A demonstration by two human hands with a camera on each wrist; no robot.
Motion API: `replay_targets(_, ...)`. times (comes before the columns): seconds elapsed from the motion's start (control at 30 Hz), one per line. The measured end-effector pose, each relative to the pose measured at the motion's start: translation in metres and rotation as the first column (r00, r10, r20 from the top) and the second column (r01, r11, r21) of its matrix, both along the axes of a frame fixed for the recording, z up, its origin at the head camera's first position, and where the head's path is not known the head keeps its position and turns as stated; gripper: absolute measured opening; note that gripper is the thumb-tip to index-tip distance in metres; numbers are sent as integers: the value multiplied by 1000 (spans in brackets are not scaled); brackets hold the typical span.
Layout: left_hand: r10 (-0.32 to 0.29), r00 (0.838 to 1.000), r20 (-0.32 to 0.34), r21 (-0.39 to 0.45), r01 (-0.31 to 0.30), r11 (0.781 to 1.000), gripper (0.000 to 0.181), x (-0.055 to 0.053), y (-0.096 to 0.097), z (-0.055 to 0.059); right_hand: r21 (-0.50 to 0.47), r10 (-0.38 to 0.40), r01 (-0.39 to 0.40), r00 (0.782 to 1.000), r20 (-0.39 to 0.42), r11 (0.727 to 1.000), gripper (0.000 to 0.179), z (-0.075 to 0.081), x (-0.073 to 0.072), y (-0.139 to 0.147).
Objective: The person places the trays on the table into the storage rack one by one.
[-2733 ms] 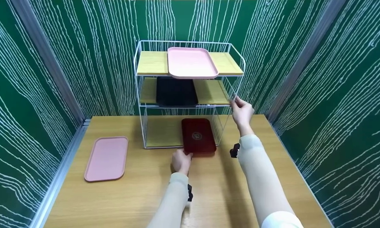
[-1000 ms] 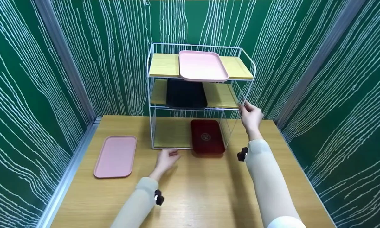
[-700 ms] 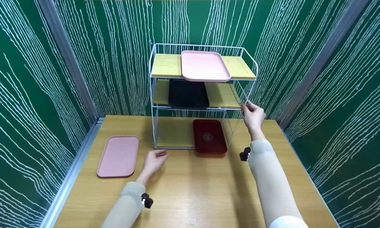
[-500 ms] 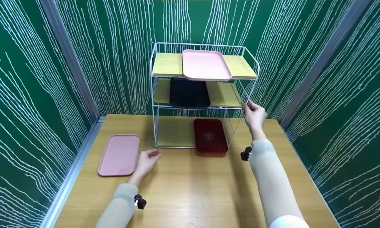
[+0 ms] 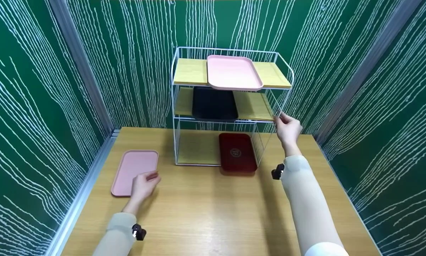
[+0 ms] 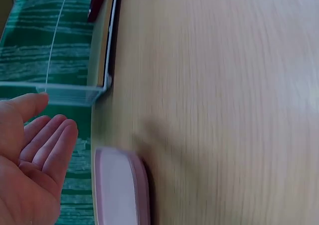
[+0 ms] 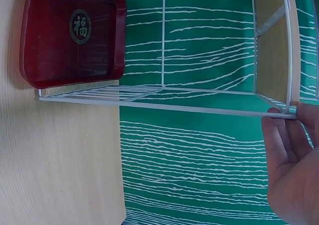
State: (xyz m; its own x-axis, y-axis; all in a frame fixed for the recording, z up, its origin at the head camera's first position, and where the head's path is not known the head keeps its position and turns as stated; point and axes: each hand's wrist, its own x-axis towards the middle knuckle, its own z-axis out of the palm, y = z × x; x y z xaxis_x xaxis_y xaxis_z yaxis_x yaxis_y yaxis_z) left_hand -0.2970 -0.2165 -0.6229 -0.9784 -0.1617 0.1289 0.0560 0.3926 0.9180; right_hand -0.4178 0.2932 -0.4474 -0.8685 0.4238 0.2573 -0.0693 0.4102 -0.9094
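Observation:
My left hand (image 5: pixel 143 187) hovers over the right edge of a pink tray (image 5: pixel 134 164) lying on the table. Its fingers are loosely bent and hold nothing; the left wrist view shows the palm bare. Far to the right, my right hand (image 5: pixel 289 128) pinches the front right post of a white wire rack (image 5: pixel 190 72) at the middle shelf, thumb and fingers around the corner in the right wrist view. Another pink tray (image 5: pixel 235 73) lies on the top shelf, a black tray (image 5: pixel 214 103) on the middle one. A dark red tray (image 5: pixel 237 152) sits at the bottom right, its front sticking out.
The rack stands at the back of a wooden table (image 5: pixel 205 209). Green walls (image 5: pixel 141 64) with white wavy lines close in the back and both sides. Metal profiles (image 5: pixel 81 67) run down the corners.
My left hand has let go of the red tray, which now lies farther in on the bottom shelf, and moved left to the pink tray. My right hand stays on the rack.

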Motion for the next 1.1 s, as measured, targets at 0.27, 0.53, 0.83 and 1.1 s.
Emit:
replay_targets(0.27, 47, 999, -19, -89, -49, 995, 34, 8, -42, 0, -30, 14, -13, 999, 35, 999, 40, 2, 1, 0)
replay_targets(0.53, 136, 990, 40, -148, -129, 981, 38, 18, -83, 1, -56, 35, -32, 998, 49, 998, 42, 2, 2, 2)
replay_targets(0.83, 239, 965, 112, -165, -219, 962, 44, 25, -122, -8, -116, 48, -43, 998, 43, 992, 42, 4, 4, 3)
replay_targets(1.1, 236, 959, 158, -278, -186, 942, 47, 30, -139, -19, -111, 39, -38, 999, 8, 993, 39, 2, 2, 0)
